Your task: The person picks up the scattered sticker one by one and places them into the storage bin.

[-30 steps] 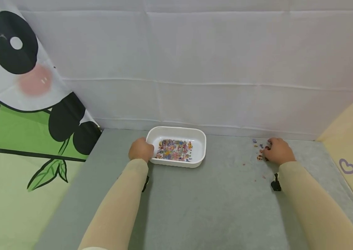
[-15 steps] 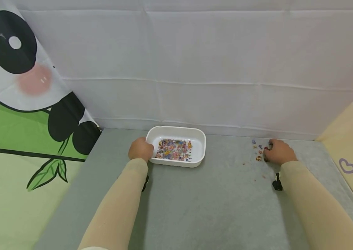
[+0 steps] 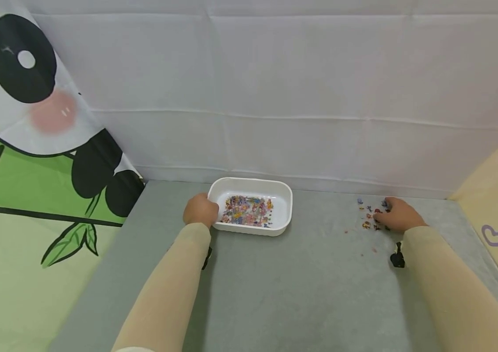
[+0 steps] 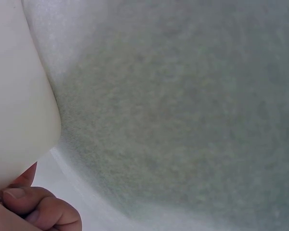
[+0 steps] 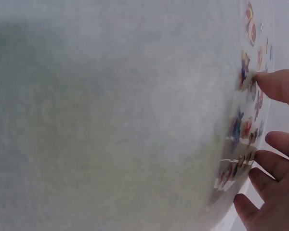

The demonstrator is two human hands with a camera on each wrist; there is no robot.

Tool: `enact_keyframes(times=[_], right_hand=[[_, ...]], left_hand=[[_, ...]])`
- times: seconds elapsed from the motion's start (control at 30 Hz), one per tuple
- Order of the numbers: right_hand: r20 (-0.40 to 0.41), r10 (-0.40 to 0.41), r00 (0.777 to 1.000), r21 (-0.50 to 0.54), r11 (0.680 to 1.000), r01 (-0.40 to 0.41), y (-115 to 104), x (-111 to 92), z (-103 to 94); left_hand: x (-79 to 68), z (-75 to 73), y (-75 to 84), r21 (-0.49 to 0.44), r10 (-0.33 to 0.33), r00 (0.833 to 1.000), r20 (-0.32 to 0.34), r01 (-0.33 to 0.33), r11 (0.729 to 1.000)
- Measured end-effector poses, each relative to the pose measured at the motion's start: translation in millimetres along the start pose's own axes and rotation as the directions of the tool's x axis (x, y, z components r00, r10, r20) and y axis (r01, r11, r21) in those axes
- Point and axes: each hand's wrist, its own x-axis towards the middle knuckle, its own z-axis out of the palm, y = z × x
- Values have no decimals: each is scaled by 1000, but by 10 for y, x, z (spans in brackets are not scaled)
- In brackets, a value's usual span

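Observation:
My left hand point(image 3: 200, 210) grips the left rim of a white rectangular tray point(image 3: 282, 227). In the left wrist view, curled fingers point(image 4: 38, 207) meet the tray's pale wall point(image 4: 19, 96). A block of small multicoloured sticker-like figures point(image 3: 246, 210) lies on the tray's floor. Far to the right, my right hand point(image 3: 400, 215) rests over a cluster of similar small figures point(image 3: 366, 225) on the grey table. In the right wrist view, its thumb and fingers point(image 5: 274, 163) are spread apart, with the thumb tip at the figures point(image 5: 238, 125). Whether these are loose or on a clear sheet, I cannot tell.
A few tiny reddish specks point(image 3: 374, 250) lie on the grey table point(image 3: 297, 293) before the right-hand cluster. A white cloth wall point(image 3: 297, 98) rises along the table's back edge. Printed cloths, one green point(image 3: 20, 171) and one yellow point(image 3: 491, 205), flank the sides.
My right hand has shifted a little to the right and its fingers have spread, uncovering more of the small figures. The left hand and the tray stay in place.

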Motion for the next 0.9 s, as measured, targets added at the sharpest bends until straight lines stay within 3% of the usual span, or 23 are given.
enact_keyframes(times=[0.3, 0.5, 0.9], right_hand=[[-38, 11, 999, -39, 999, -12, 36, 23, -14], [-84, 8, 996, -13, 1000, -9, 6, 11, -37], [-57, 83, 995, 49, 996, -80, 94, -44, -59]], left_hand=[[6, 6, -13, -11, 7, 1000, -2, -7, 1000], [18, 10, -25, -15, 5, 1000, 3, -5, 1000], [-9, -16, 1, -6, 16, 1000, 0, -16, 1000]])
